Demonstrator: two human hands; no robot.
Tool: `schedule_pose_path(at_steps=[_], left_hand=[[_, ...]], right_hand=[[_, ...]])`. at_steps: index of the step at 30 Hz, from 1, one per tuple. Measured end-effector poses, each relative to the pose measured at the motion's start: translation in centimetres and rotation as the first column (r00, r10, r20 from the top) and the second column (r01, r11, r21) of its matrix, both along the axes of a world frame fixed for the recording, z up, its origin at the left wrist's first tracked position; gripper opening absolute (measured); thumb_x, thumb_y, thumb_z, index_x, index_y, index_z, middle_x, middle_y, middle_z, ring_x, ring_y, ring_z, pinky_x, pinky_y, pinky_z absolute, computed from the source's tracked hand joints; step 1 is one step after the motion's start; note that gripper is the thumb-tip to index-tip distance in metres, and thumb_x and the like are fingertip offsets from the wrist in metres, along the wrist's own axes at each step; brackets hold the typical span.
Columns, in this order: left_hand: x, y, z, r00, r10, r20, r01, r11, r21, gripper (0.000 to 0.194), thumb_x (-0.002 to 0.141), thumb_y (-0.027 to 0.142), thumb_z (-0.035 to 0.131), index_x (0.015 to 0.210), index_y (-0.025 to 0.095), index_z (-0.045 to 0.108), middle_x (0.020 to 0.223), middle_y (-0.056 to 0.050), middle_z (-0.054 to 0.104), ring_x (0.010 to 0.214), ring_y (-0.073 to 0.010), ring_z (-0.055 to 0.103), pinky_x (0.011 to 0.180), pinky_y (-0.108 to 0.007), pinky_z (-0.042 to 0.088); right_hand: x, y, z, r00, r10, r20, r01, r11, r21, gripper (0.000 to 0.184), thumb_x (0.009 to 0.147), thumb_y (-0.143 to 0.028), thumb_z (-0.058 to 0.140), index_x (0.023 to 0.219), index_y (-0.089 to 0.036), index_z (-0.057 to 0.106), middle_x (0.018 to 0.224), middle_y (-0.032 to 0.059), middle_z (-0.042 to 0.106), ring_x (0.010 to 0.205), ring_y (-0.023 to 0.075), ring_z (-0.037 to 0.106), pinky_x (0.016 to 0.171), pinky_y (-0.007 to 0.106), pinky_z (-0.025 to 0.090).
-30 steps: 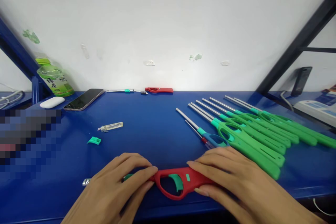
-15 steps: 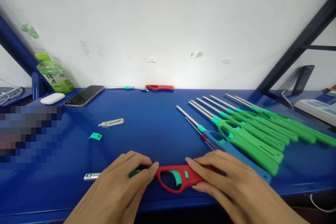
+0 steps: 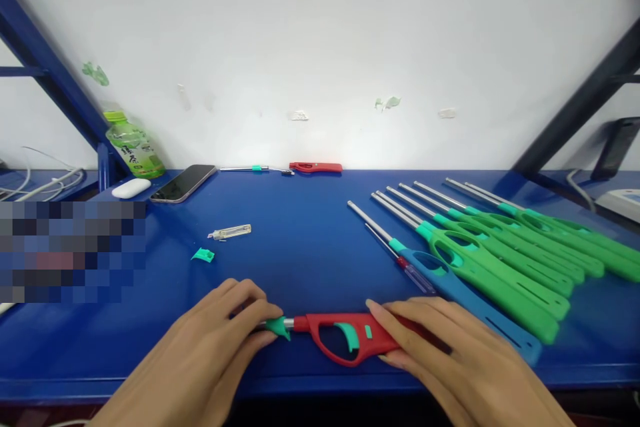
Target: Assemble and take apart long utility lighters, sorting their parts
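A red gas lighter (image 3: 373, 345) with a teal trigger lies across the table's front edge. My right hand (image 3: 450, 350) grips its handle, with fingers and thumb closed round it. On the lighter's metal tube sits a loose teal collar (image 3: 278, 327), a short way left of the red body. My left hand (image 3: 225, 333) pinches this collar between thumb and fingers and hides most of the tube. Beyond the left hand lie a small teal plastic piece (image 3: 203, 255) and a clear fuel cartridge (image 3: 231, 232).
Several green lighters (image 3: 500, 267), a blue lighter (image 3: 470, 297) and a screwdriver (image 3: 415, 275) lie at right. At the back are a red lighter shell (image 3: 320, 167), a metal tube (image 3: 240, 168), a phone (image 3: 184, 183), a white case (image 3: 131, 188) and a drink bottle (image 3: 134, 147).
My left hand has moved left from the red body's front, so the teal collar and a bit of metal tube now show. My right hand keeps its grip. The view has shifted slightly left.
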State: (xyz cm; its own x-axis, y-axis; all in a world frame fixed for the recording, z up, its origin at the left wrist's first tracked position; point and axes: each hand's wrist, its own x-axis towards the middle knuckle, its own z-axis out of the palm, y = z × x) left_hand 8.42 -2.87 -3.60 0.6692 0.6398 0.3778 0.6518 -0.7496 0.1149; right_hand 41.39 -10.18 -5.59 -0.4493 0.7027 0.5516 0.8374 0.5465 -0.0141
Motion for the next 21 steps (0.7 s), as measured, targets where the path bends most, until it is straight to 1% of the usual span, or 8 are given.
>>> schedule_pose_path(at_steps=[3,5,7,10,12,14,17,21], left_hand=[[1.1,-0.2,-0.4,0.999,-0.036,-0.023,0.037,0.999,0.010,0.034,0.110,0.021,0.047,0.129,0.034,0.072,0.121,0.001,0.076,0.108,-0.0204,0.074,0.092,-0.028,0.062],[1.7,-0.3,-0.8,0.999,-0.033,-0.011,0.034,0.998,0.048,0.036,0.111,0.020,0.044,0.136,0.031,0.067,0.121,-0.002,0.076,0.106,-0.0217,0.074,0.091,-0.033,0.063],[2.1,-0.4,-0.9,0.999,-0.044,0.012,0.043,0.994,0.096,0.036,0.113,0.020,0.041,0.139,0.027,0.064,0.119,-0.004,0.076,0.103,-0.0219,0.075,0.090,-0.035,0.064],[2.4,-0.6,-0.6,0.995,-0.096,0.029,0.090,0.980,0.179,0.033,0.115,0.022,0.040,0.138,0.022,0.063,0.115,-0.005,0.078,0.100,-0.0204,0.075,0.093,-0.034,0.063],[2.4,-0.6,-0.3,0.990,-0.131,0.041,0.119,0.967,0.224,0.035,0.113,0.015,0.039,0.136,0.020,0.064,0.112,-0.005,0.078,0.098,-0.0194,0.075,0.091,-0.032,0.062],[2.5,-0.6,-0.1,0.987,-0.152,0.052,0.133,0.957,0.257,0.042,0.106,0.003,0.039,0.135,0.018,0.065,0.110,-0.005,0.079,0.097,-0.0184,0.075,0.087,-0.029,0.062],[2.7,-0.5,-0.2,0.983,-0.173,0.067,0.147,0.947,0.287,0.050,0.098,-0.006,0.039,0.136,0.015,0.064,0.106,-0.004,0.080,0.092,-0.0178,0.075,0.083,-0.030,0.061],[3.2,-0.4,-0.7,0.977,-0.194,0.093,0.159,0.942,0.296,0.049,0.097,-0.007,0.041,0.136,0.011,0.063,0.103,-0.005,0.080,0.087,-0.0186,0.074,0.080,-0.034,0.061]], right_hand=[[0.0,0.2,-0.8,1.000,-0.007,-0.014,0.007,1.000,-0.001,0.040,0.115,-0.028,0.043,0.151,-0.024,0.059,0.116,0.0098,0.077,0.104,0.0214,0.078,0.086,0.030,0.067],[0.1,0.3,-1.3,0.999,-0.027,-0.019,0.026,0.999,-0.040,0.043,0.115,-0.029,0.042,0.156,-0.024,0.053,0.120,0.0107,0.074,0.107,0.0208,0.076,0.089,0.030,0.066],[0.2,0.4,-1.5,0.999,-0.034,-0.015,0.033,0.995,-0.090,0.042,0.115,-0.036,0.044,0.153,-0.025,0.054,0.120,0.0096,0.072,0.105,0.0207,0.076,0.089,0.030,0.066],[0.0,0.4,-0.9,0.999,-0.019,-0.036,0.013,0.986,-0.165,0.036,0.114,-0.044,0.045,0.143,-0.028,0.058,0.118,0.0065,0.072,0.100,0.0190,0.077,0.087,0.028,0.067],[-0.3,0.4,-0.3,0.997,-0.005,-0.074,-0.011,0.977,-0.214,0.034,0.115,-0.045,0.042,0.140,-0.029,0.058,0.117,0.0050,0.072,0.098,0.0165,0.078,0.086,0.024,0.066],[-0.5,0.3,0.2,0.995,0.006,-0.104,-0.031,0.970,-0.242,0.033,0.115,-0.044,0.040,0.140,-0.029,0.056,0.117,0.0040,0.073,0.099,0.0150,0.078,0.088,0.022,0.065],[-0.6,0.2,0.3,0.996,0.018,-0.093,-0.039,0.973,-0.229,0.035,0.115,-0.044,0.040,0.144,-0.030,0.054,0.120,0.0036,0.075,0.105,0.0160,0.078,0.093,0.023,0.064],[-0.6,-0.1,0.3,0.996,0.065,-0.066,-0.073,0.990,-0.120,0.041,0.115,-0.035,0.040,0.152,-0.027,0.054,0.130,0.0066,0.076,0.118,0.0220,0.075,0.099,0.028,0.063]])
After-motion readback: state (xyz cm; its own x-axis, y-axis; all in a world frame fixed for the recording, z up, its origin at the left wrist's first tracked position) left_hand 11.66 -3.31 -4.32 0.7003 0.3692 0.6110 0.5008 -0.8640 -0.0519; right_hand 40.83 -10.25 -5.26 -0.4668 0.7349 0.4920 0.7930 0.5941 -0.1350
